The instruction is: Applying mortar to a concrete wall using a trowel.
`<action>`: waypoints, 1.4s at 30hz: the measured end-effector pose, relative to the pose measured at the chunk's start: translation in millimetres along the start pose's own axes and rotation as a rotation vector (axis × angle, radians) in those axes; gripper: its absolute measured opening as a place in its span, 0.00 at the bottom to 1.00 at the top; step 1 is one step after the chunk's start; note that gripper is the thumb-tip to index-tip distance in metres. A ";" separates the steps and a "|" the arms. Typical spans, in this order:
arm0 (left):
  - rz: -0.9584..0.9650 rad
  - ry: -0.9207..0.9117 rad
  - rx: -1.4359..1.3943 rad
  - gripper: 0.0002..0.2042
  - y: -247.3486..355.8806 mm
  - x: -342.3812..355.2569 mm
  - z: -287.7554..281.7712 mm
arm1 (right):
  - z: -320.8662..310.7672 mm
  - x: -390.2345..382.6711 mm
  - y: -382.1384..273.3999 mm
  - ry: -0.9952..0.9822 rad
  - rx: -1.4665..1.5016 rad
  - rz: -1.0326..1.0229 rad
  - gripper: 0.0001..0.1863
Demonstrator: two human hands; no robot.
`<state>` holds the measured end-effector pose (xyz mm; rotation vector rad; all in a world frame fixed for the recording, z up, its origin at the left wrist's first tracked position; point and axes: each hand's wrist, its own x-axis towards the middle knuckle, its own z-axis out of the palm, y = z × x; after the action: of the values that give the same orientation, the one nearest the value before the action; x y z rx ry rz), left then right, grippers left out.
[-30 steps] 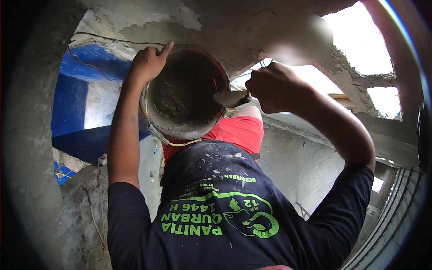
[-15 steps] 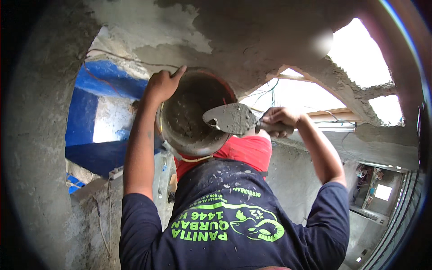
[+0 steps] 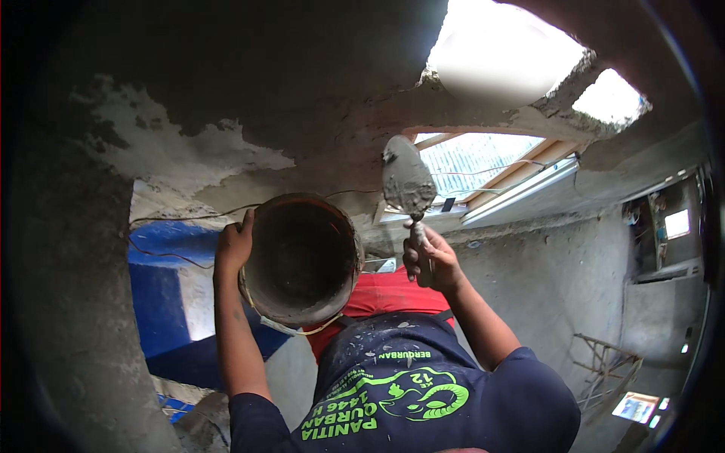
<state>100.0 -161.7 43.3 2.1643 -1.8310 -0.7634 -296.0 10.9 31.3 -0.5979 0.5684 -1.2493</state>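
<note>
My left hand (image 3: 231,245) grips the rim of a dark round bucket (image 3: 296,260) that has grey residue inside and a wire handle hanging at its lower side. My right hand (image 3: 429,255) is closed around the handle of a trowel (image 3: 409,174), which stands blade up to the right of the bucket, apart from it, with grey wet mortar on the blade. My dark, spattered shirt and red shorts show below both.
A rough plastered grey surface (image 3: 189,113) spans the top, with bright openings and a timber-framed opening (image 3: 491,162) at the right. Wires run near the bucket. Blue walls (image 3: 155,302) are at the left; a metal frame (image 3: 604,362) stands at the lower right.
The trowel has risen out from over the bucket and turned blade up. The bucket and my left hand appear lower in the picture, and the view has shifted toward the upper surface.
</note>
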 end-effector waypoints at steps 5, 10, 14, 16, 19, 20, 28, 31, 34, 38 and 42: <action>0.001 0.018 0.043 0.44 11.8 -8.2 -0.6 | 6.3 22.8 -13.1 0.042 -0.010 -0.148 0.25; -0.038 0.002 0.033 0.43 0.7 -11.3 -1.8 | 3.3 25.4 13.6 0.033 0.508 0.058 0.28; -0.055 0.069 -0.019 0.42 0.5 -24.2 -8.3 | -7.3 12.7 35.3 0.091 0.438 0.132 0.27; -0.073 0.114 -0.003 0.42 -6.9 -26.2 -7.8 | -8.9 11.5 38.3 0.129 0.406 0.152 0.26; -0.105 0.148 -0.075 0.42 -29.5 -28.5 -6.1 | -2.0 15.3 30.6 0.145 0.060 -0.007 0.25; -0.103 0.139 -0.072 0.42 -26.8 -28.6 -6.3 | -3.3 18.2 26.7 0.155 0.062 -0.006 0.25; -0.135 0.105 -0.166 0.40 -48.2 -30.3 -6.3 | 8.9 33.8 23.7 0.047 0.122 0.061 0.26; -0.071 0.111 -0.262 0.40 -70.4 -25.2 -0.6 | 17.1 37.9 30.3 0.110 -0.003 0.031 0.26; -0.072 0.050 -0.283 0.40 -52.7 -20.4 -1.1 | 11.5 51.4 26.6 0.038 -0.446 -0.246 0.21; -0.078 0.091 -0.192 0.41 -86.3 -18.5 5.5 | 44.2 104.5 23.0 -0.083 -1.193 -0.425 0.21; -0.216 0.052 -0.281 0.41 -89.9 -31.8 2.6 | 64.5 161.9 34.9 -0.121 -1.476 -0.712 0.21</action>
<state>172.7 -111.8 6.7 2.1920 -1.3840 -0.9362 -191.6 -132.6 42.2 -2.2352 1.2153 -1.2463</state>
